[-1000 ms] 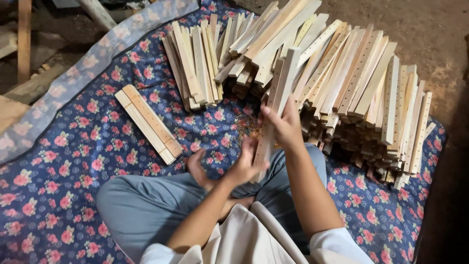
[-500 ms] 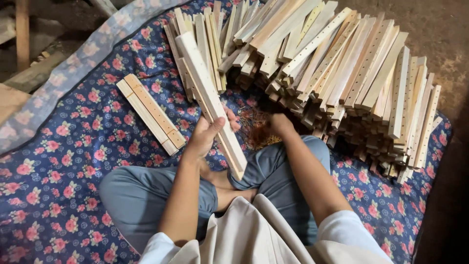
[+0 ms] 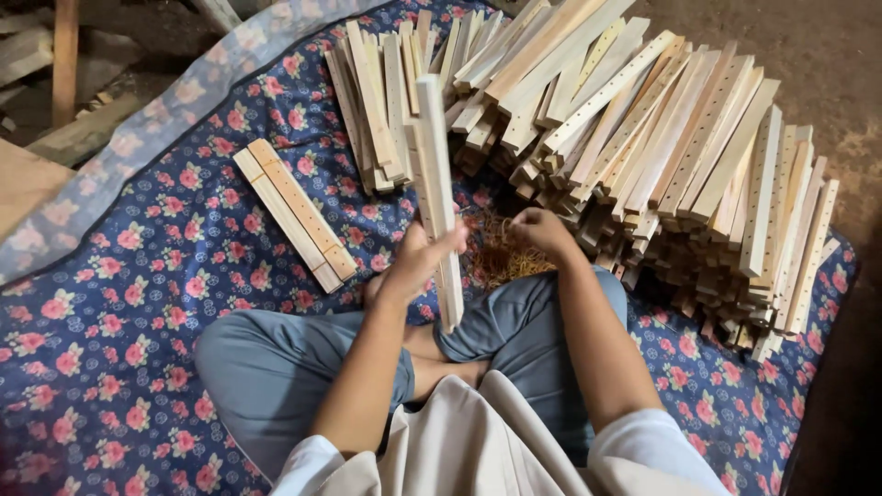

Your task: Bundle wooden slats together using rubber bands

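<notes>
Wooden slat (image 3: 435,174) stands nearly upright above your lap, your left hand (image 3: 418,262) wrapped around its lower part; your right hand (image 3: 542,230), fingers curled, reaches beside the slat pile (image 3: 661,138).

The big heap of pale wooden slats with little holes (image 3: 680,156) fills the far right side, so a hand cannot pass there. A smaller stack of slats (image 3: 372,110) blocks the middle at the back. Two flat wooden slats lying side by side (image 3: 294,213) sit on the left. Between them and the person's bent knee in blue-grey trousers (image 3: 266,363) the flowery blue cloth (image 3: 101,312) is bare, with room to reach. A tangle of thin brown strands (image 3: 501,257) lies just before the heap.
</notes>
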